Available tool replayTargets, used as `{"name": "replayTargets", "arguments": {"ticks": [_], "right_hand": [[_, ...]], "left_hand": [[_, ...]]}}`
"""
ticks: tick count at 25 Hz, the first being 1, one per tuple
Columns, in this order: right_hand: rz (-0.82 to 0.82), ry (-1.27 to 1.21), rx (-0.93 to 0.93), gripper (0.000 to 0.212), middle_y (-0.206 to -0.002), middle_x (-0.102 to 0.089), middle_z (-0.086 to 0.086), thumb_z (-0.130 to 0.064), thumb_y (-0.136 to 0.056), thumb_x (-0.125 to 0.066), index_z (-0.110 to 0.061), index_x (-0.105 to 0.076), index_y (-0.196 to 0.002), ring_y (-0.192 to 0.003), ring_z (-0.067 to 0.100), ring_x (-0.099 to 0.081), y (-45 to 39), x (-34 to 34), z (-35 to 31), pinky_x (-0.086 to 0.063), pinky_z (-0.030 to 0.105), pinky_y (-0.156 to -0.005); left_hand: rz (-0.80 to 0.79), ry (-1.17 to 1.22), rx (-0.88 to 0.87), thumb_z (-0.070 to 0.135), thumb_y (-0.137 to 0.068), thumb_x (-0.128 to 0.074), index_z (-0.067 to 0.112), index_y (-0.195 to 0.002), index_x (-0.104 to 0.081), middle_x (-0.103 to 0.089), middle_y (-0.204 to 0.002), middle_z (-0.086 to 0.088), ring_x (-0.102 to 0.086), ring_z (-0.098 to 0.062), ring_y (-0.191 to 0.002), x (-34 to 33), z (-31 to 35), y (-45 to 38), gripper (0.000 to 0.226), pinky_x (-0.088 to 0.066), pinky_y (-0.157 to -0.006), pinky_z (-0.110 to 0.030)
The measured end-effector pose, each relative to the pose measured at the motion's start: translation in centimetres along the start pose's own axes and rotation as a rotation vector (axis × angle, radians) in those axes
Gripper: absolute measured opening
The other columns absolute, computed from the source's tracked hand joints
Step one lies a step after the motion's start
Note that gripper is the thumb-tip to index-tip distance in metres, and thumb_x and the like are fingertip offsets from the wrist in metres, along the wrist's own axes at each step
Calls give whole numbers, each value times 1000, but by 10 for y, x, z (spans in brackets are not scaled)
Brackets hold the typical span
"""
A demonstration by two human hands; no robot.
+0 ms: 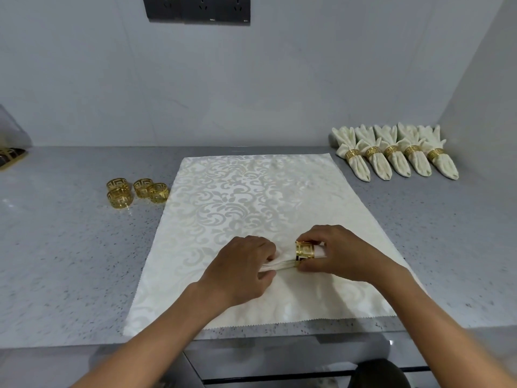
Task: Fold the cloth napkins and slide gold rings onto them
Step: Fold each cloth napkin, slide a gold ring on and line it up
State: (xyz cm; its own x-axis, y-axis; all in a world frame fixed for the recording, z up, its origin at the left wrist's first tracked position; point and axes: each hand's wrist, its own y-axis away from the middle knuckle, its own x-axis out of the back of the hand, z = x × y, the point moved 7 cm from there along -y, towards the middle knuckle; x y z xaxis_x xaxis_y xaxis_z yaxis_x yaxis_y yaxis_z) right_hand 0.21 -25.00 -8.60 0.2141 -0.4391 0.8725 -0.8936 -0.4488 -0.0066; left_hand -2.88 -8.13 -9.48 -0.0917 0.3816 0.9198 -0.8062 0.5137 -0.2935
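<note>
Right hand (333, 252) pinched a gold fretwork napkin ring (304, 250) round a folded cream napkin (282, 260), left hand (243, 264) gripped its other end, on a cream damask cloth (237, 197), speckled grey stone counter (70, 247), pale grey wall (223, 79), black socket panel (195, 8), four loose gold rings (137, 192) left, five ringed napkins (391, 155) right.

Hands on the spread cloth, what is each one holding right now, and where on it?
Left hand pinches the folded napkin at its gathered end; right hand grips the gold ring by its rim, around the napkin.
</note>
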Motion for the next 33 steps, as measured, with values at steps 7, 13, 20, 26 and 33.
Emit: {"name": "replayTargets", "arguments": {"ticks": [7,13,20,26,33], "right_hand": [[-20,-168,-14,41,-99,-66,-16,-41,-73,-82,-37,-64,-109,-88,3,-60,-7,-3,3,-51,27,-78],[1,-219,26,39,-104,-68,-19,-34,-79,-81,-35,-66,-115,-95,1,-61,0,-4,9,-50,25,-82],[156,28,81,46,-104,-62,-24,-53,-78,-74,-37,-63,-120,-91,-2,-53,22,-6,24,-42,20,-78],[302,88,98,28,-93,-69,-12,-41,-88,-59,-26,-71,-108,-78,9,-57,32,-9,30,-42,24,-68],[317,89,89,15,-89,-69,-10,-25,-92,-65,-23,-73,-104,-76,9,-51,37,-2,28,-30,13,-66]], "left_hand": [[-37,-227,34,25,-82,-56,23,-119,-47,-65,-99,7,-59,-20,-81,5,11,-17,38,-39,-82,-31],[-160,-292,12,21,-86,-51,23,-109,-57,-59,-85,-1,-44,-21,-77,12,12,-41,24,-34,-89,-30],[-389,-84,14,29,-84,-62,37,-109,-63,-64,-96,11,-55,-12,-87,28,-2,-43,26,-45,-71,-29],[-342,-201,-63,50,-83,-66,33,-128,-54,-65,-114,9,-56,-17,-104,30,14,-47,50,-39,-92,-30],[-276,-272,-134,48,-82,-66,28,-109,-61,-64,-93,9,-49,-12,-96,8,37,-60,34,-24,-104,-31]]}}
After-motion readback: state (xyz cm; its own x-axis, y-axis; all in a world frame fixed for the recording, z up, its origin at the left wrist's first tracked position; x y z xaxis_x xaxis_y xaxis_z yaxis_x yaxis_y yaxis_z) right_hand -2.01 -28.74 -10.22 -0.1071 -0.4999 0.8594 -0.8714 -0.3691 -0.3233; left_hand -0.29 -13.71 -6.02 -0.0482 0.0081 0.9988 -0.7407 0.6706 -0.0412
